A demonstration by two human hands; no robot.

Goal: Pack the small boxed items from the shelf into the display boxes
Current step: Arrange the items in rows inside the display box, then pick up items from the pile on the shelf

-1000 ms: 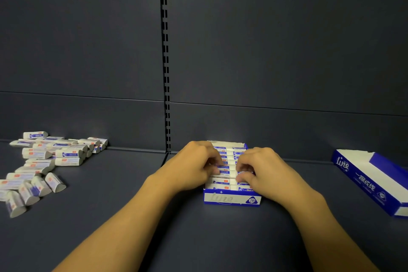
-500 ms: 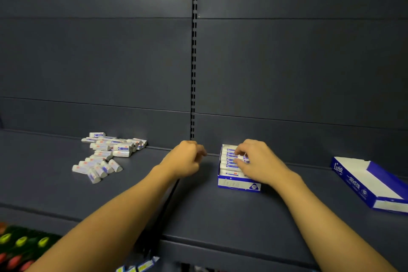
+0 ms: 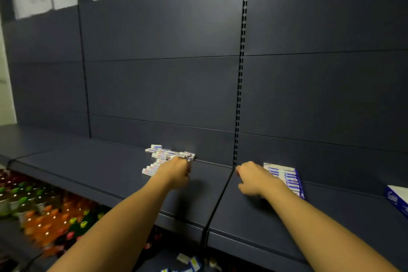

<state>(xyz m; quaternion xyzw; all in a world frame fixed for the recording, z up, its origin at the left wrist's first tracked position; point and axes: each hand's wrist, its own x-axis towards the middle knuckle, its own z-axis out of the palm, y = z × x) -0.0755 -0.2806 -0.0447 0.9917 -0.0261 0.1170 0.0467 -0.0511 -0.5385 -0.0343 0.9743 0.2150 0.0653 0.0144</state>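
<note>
Dark grey shelving runs across in front of me, with slotted uprights and plain back panels above; on the lower level to my left stand rows of bottles with orange, green and pink caps, blurred. My left hand reaches out over the pile of small boxed items lying loose near the back panel; the near boxes of the pile sit just beside and partly under my knuckles, and the far ones lie beyond my fingertips; my fingers curl downward, but whether they pinch a box I cannot tell, since the back of the hand hides them. My right hand hangs loosely curled above the shelf, gripping nothing that I can see; the filled display box lies just to its right, partly behind my wrist, with its rows of small boxes showing. A second display box sits well apart at the right edge.
</note>
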